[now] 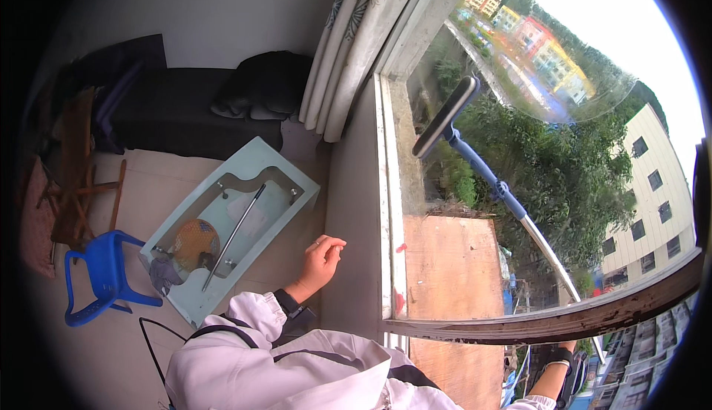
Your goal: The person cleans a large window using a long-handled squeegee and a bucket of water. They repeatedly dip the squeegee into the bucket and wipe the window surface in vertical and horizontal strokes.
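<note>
My left hand [321,260] hangs inside the room, close to the wall below the window; its fingers are loosely curled together and hold nothing. Outside the window, my right hand [569,346] is at the metal pole [550,255] of a window squeegee, mostly hidden by the sash's lower rail. I see fingers by the pole just above that rail, through the glass. The squeegee's blue-grey head [446,118] rests against or close to the outer side of the window pane [556,187]; contact cannot be told.
The brown window rail [534,316] crosses before my right arm. A patterned curtain [347,48] hangs beside the window. On the floor to the left stand a glass-topped coffee table [183,304] with a metal tube [233,237] on it and a blue plastic chair [105,271]. A dark sofa [167,110] lines the wall.
</note>
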Available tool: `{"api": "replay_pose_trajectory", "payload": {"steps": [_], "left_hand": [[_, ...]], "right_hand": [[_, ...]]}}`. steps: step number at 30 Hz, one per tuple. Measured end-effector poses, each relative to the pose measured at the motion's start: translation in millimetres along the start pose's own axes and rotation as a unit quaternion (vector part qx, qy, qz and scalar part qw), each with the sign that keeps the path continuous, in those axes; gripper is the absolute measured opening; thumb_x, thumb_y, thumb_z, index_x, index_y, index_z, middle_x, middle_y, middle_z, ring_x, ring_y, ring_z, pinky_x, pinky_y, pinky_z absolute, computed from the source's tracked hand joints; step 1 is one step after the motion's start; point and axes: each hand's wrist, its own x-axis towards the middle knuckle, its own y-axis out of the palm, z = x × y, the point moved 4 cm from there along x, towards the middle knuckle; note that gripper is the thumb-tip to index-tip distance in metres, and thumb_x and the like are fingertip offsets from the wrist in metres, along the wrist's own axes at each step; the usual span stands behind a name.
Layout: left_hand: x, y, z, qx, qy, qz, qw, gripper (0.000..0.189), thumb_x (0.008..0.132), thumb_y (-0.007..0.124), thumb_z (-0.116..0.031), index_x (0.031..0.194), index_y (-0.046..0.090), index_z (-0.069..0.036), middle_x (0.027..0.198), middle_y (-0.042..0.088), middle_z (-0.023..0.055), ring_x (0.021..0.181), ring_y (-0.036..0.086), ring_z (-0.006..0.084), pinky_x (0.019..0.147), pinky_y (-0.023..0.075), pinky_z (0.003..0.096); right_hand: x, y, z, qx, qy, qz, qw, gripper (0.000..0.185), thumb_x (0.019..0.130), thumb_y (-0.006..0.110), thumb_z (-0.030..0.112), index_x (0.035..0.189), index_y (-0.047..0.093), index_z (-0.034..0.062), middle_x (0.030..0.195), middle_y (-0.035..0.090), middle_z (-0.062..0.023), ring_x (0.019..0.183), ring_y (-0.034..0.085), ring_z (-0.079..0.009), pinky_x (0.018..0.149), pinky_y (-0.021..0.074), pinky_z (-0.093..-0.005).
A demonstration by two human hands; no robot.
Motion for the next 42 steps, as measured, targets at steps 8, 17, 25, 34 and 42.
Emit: {"api": "replay_pose_trajectory", "payload": {"steps": [8, 17, 25, 34, 42], "left_hand": [[-2.5, -26.2, 8.4, 0.033, -0.03, -0.038, 0.998, 0.009, 0.086, 0.053, -0.002, 0.089, 0.061, -0.004, 0.079, 0.059, 0.006, 0.057, 0.06, 0.0145, 0.052, 0.0479, 0.0254], [-5.3, -32.0, 6.3, 0.014, -0.034, -0.026, 0.999, 0.009, 0.087, 0.052, -0.003, 0.09, 0.06, -0.004, 0.079, 0.059, 0.006, 0.058, 0.06, 0.014, 0.053, 0.0482, 0.0253], [-18.9, 1.9, -1.5, -0.034, -0.035, 0.031, 0.998, 0.009, 0.086, 0.053, -0.001, 0.09, 0.06, -0.003, 0.079, 0.059, 0.0058, 0.059, 0.059, 0.0128, 0.053, 0.0478, 0.0243], [-52.3, -16.2, 11.0, -0.014, -0.059, 0.009, 0.998, 0.008, 0.086, 0.053, -0.002, 0.089, 0.06, -0.004, 0.077, 0.058, 0.006, 0.057, 0.059, 0.0138, 0.051, 0.0479, 0.0246], [-40.8, -55.4, 16.7, 0.023, -0.07, -0.073, 0.995, 0.009, 0.087, 0.053, -0.005, 0.09, 0.061, -0.004, 0.079, 0.059, 0.0063, 0.056, 0.059, 0.014, 0.052, 0.0485, 0.0252]], "right_hand": [[113.0, 7.3, 272.1, 0.121, -0.14, -0.238, 0.953, 0.033, 0.08, 0.063, 0.045, 0.079, 0.059, 0.0118, 0.073, 0.061, -0.0057, 0.069, 0.06, -0.0291, 0.058, 0.0454, -0.0394], [70.8, 14.8, 206.9, 0.076, -0.201, -0.229, 0.949, 0.028, 0.079, 0.066, 0.038, 0.082, 0.059, 0.011, 0.073, 0.061, -0.0055, 0.067, 0.06, -0.0276, 0.057, 0.0454, -0.0381], [-39.8, -53.7, 21.2, 0.01, -0.294, -0.234, 0.927, 0.021, 0.073, 0.068, 0.018, 0.071, 0.051, 0.0072, 0.062, 0.048, -0.0099, 0.06, 0.05, -0.032, 0.056, 0.0398, -0.0413], [-67.0, -44.2, -59.2, -0.01, -0.172, -0.171, 0.97, 0.023, 0.063, 0.068, 0.014, 0.068, 0.047, 0.0069, 0.06, 0.046, -0.0115, 0.06, 0.049, -0.0344, 0.056, 0.0387, -0.041], [46.7, 33.5, 169.6, 0.05, -0.142, -0.176, 0.973, 0.042, 0.071, 0.071, 0.045, 0.066, 0.051, 0.009, 0.062, 0.056, -0.0074, 0.06, 0.056, -0.0309, 0.054, 0.0418, -0.0413]]}}
